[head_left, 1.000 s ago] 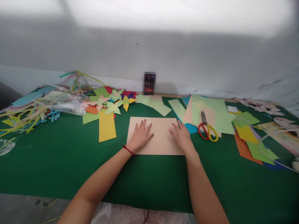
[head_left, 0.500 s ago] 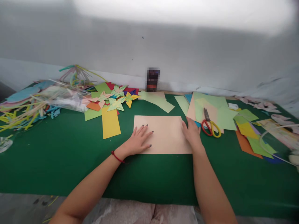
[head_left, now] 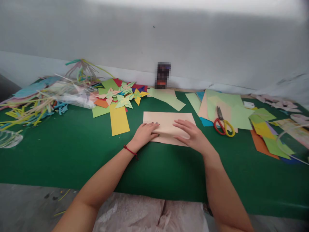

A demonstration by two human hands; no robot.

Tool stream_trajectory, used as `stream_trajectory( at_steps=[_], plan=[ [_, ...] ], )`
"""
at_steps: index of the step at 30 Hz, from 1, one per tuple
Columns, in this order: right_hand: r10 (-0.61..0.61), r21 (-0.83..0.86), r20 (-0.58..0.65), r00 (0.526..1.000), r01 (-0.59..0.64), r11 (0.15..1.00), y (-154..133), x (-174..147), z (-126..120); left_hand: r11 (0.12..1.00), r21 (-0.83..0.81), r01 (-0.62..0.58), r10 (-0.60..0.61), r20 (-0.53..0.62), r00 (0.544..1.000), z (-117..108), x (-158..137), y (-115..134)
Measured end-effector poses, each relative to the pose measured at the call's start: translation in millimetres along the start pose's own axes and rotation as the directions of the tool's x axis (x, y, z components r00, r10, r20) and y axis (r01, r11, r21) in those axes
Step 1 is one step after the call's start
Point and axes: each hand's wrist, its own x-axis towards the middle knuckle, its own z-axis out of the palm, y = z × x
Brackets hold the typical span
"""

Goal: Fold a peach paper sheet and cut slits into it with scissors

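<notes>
A pale peach sheet of paper (head_left: pixel 166 120) lies on the green table in front of me, its near part raised in a soft bulge. My left hand (head_left: pixel 145 134) is at the sheet's left end, fingers over the top and thumb nearer me, with paper between them. At the right part, my right hand (head_left: pixel 191 135) is spread, thumb apart from the fingers, over the bulge. Whether its fingertips press on the paper is hard to tell. Red-and-yellow handled scissors (head_left: pixel 223 124) rest on sheets to the right.
Left of the sheet lies a yellow paper (head_left: pixel 119 120), with folded paper stars (head_left: pixel 124 100) behind it. Tangled coloured strips (head_left: pixel 29 108) cover the far left. Pale green sheets (head_left: pixel 222 100) and coloured papers (head_left: pixel 267 137) lie to the right. A pixelated object (head_left: pixel 163 75) stands by the wall.
My right hand has moved left from the sheet's right edge onto its near part. My left hand's fingers have drawn together. The sheet, flat before, now bulges at the front.
</notes>
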Motion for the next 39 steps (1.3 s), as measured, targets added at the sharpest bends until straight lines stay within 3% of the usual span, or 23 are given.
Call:
stream_trajectory(
  at_steps=[3,5,12,18,22,27,33,35,39],
  plan=[
    [-0.077,-0.059,0.206,0.976,0.09,0.994,-9,-1,8,0.999,-0.033,0.038,-0.04,-0.046,0.998,-1,3,-2],
    [-0.091,-0.12,0.274,0.958,0.128,0.984,-11,-3,14,0.997,-0.057,0.053,-0.056,-0.061,0.997,-2,4,-5],
    [-0.037,-0.31,0.165,0.986,0.088,0.947,1,-2,21,0.987,-0.132,0.088,-0.097,-0.062,0.993,-9,4,-2],
    [-0.064,-0.194,0.134,0.989,0.09,0.977,16,-5,20,0.968,-0.221,0.116,-0.13,-0.048,0.99,-13,2,3],
    [-0.042,-0.096,0.202,0.978,0.062,0.993,14,-8,15,0.95,-0.292,0.114,-0.138,-0.065,0.988,-10,3,1],
    [0.067,0.122,0.264,0.962,-0.102,0.987,10,-8,8,0.915,-0.391,0.101,-0.139,-0.071,0.988,-12,0,-2],
    [0.274,0.284,0.274,0.922,-0.35,0.893,29,-13,-3,0.836,-0.545,0.066,-0.095,-0.026,0.995,-23,-10,-8],
    [0.334,0.28,0.283,0.899,-0.411,0.868,36,-16,-7,0.865,-0.5,0.029,-0.023,0.017,1.0,-25,-10,-7],
    [0.397,0.259,0.302,0.867,-0.476,0.841,40,-18,-15,0.931,-0.364,0.012,0.002,0.04,0.999,-23,-7,-1]
  ],
)
